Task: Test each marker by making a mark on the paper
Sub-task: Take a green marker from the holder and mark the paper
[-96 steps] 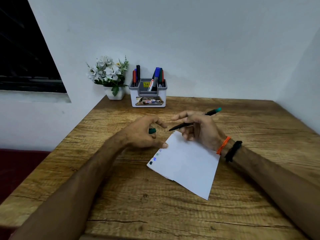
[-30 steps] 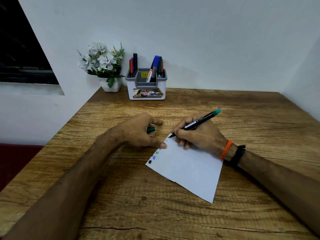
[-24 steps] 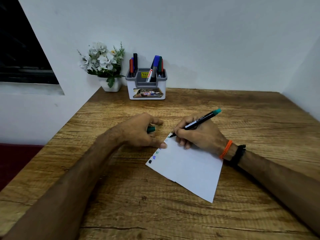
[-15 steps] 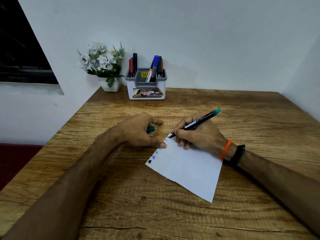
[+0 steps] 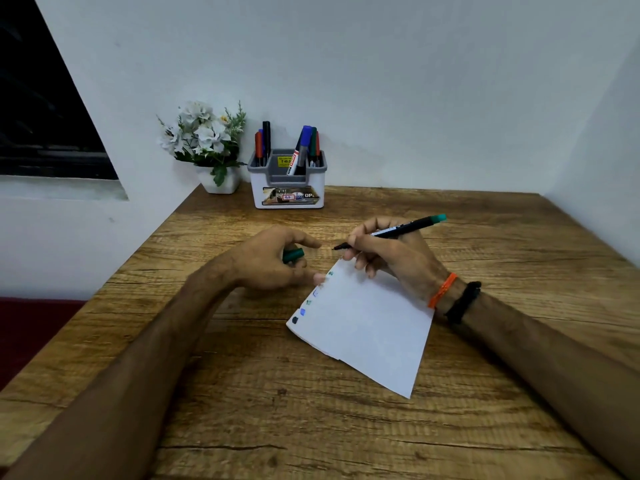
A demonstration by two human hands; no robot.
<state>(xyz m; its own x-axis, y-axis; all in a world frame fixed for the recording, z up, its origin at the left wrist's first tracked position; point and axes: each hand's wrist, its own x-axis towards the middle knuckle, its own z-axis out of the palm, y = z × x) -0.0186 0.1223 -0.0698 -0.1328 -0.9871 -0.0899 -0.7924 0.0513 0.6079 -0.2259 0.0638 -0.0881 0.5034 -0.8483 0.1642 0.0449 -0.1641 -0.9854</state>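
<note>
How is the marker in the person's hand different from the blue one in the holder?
The green marker is slim, uncapped and held slanted by the right hand; the blue marker is thicker, capped and stands leaning in the holder. The green one's cap sits in the left hand.

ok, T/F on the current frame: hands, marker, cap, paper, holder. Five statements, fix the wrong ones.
1. The right hand grips the black marker with the green end. True.
2. The marker's tip rests on the white paper sheet. False: the tip is lifted, past the sheet's far corner.
3. The left hand holds the green cap. True.
4. The sheet is unmarked. False: small coloured marks run along its left edge.
5. The white and grey marker holder lies tipped on the wooden table. False: it stands upright by the wall, markers inside.
</note>
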